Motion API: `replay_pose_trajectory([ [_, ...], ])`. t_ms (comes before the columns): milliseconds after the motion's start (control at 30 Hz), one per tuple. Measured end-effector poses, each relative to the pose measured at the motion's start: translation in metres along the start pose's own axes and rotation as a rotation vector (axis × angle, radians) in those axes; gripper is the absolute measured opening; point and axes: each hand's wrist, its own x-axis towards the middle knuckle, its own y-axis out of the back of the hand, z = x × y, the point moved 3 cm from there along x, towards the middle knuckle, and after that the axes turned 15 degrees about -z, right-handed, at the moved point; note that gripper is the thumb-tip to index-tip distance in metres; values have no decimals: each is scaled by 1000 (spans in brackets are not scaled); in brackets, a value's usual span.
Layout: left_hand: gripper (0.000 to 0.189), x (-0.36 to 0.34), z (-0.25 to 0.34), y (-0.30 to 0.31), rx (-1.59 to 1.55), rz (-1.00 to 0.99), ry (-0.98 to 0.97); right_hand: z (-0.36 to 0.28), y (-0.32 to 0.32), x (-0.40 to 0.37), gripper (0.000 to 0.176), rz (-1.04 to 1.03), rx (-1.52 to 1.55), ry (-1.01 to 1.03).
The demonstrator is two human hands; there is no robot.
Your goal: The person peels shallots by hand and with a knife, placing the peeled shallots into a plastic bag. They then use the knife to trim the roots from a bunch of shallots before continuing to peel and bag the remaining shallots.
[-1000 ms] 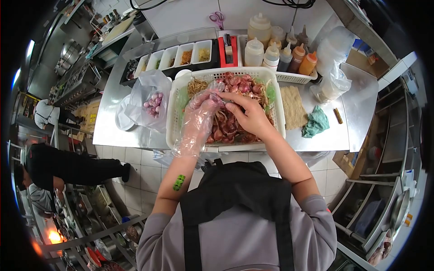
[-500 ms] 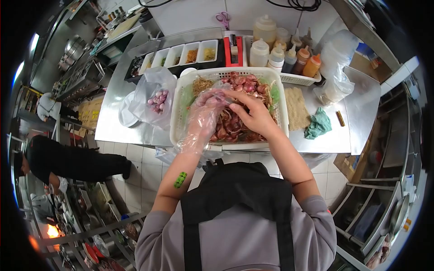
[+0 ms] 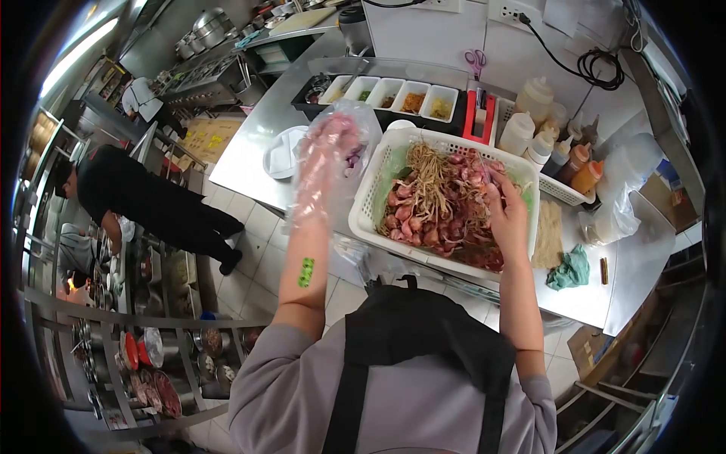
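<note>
My left hand (image 3: 333, 136), in a clear plastic glove, is over the clear plastic bag (image 3: 367, 129) of peeled shallots (image 3: 352, 160). Motion blur hides what its fingers do. At the right side of a white plastic basket (image 3: 363, 216), my right hand (image 3: 510, 204) is bare, with thumb and fingers curled toward each other. What lies between them is too small to make out. Below it in the basket are reddish-purple shallots (image 3: 431, 227), with a heap of dry stalks and roots (image 3: 431, 178) among them. Green plastic lines the basket.
White tubs of chopped ingredients (image 3: 414, 102) stand behind the basket, beside a red-framed holder (image 3: 479, 117). Squeeze bottles (image 3: 518, 135) fill a tray at the right. A green cloth (image 3: 569, 269) lies near the steel table's front edge. A person in black (image 3: 144, 193) stands at left.
My left hand has left the basket and moved left to the bag of peeled shallots. My right hand has shifted to the basket's right side. The camera view has turned left.
</note>
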Motion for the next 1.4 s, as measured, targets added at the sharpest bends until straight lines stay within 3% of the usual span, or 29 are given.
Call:
replay_pose_trajectory([
  [67, 28, 17, -3, 36, 163, -27, 30, -1, 0, -1, 29, 5, -5, -4],
  [133, 44, 29, -13, 60, 500, 14, 256, 0, 1, -1, 29, 5, -12, -13],
  [167, 44, 37, -20, 76, 497, 8, 264, 2, 0, 0, 29, -7, -2, -30],
  [200, 43, 45, -28, 92, 723, 1, 311, 4, 0, 0, 29, -20, 8, -49],
  [233, 41, 46, -30, 92, 949, -11, 355, 4, 0, 0, 30, -5, -10, -35],
  [267, 41, 45, -34, 90, 945, -24, 365, 5, -1, 1, 30, -1, -14, -49],
  [333, 44, 36, -24, 71, 1227, 115, 312, 11, -2, 1, 30, 54, 59, -38],
  [367, 39, 35, -33, 69, 988, 35, 197, 14, -1, 1, 30, 56, 41, -47],
  [400, 39, 29, -32, 54, 983, 19, 209, 13, 0, 0, 30, 62, 36, -64],
  [467, 36, 8, -24, 8, 964, -244, 220, 7, 1, -1, 30, -23, -4, -182],
  [567, 31, -28, -24, -37, 1094, -692, 413, 9, 0, -4, 28, -41, -58, -82],
  [667, 28, -54, -63, -44, 1201, -762, 441, 18, -3, -1, 27, -84, -17, 28],
  [700, 28, -62, -70, -50, 1201, -765, 441, 19, -4, -1, 29, -116, 42, 64],
  [733, 27, -68, -75, -54, 1174, -616, 465, 10, -2, -2, 29, -114, 42, 62],
  [767, 26, -72, -77, -53, 1144, -468, 486, 5, -4, -3, 31, -261, 226, -146],
  [800, 26, -75, -80, -50, 1145, -474, 486, -5, -7, -6, 34, -405, 410, -354],
  [833, 26, -75, -81, -48, 1195, -489, 353, -17, -8, -6, 41, -528, 342, -365],
  [867, 27, -77, -81, -46, 1239, -501, 218, -15, -13, -7, 41, -524, 342, -368],
  [933, 27, -80, -89, -37, 1217, -465, 221, -12, -30, -9, 45, -533, 81, 134],
  [967, 27, -80, -91, -33, 1198, -423, 221, -5, -39, -11, 46, -537, 57, 241],
  [1000, 27, -80, -91, -31, 1197, -426, 217, -11, -37, -11, 46, -534, 54, 241],
  [1067, 27, -83, -89, -26, 1053, -368, 253, -24, -38, -17, 44, -756, 97, 7],
  [1100, 30, -87, -74, -36, 1209, -358, 134, -30, -38, -20, 43, -724, 81, 39],
  [1200, 31, -92, -68, -37, 1368, -342, 169, -29, -52, -32, 43, -672, -3, 38],
  [1333, 32, -97, -67, -42, 1445, -248, 141, -26, -65, -33, 44, -771, -62, -155],
  [1400, 31, -98, -73, -43, 1374, -278, 304, -26, -66, -32, 43, -795, -80, -168],
])
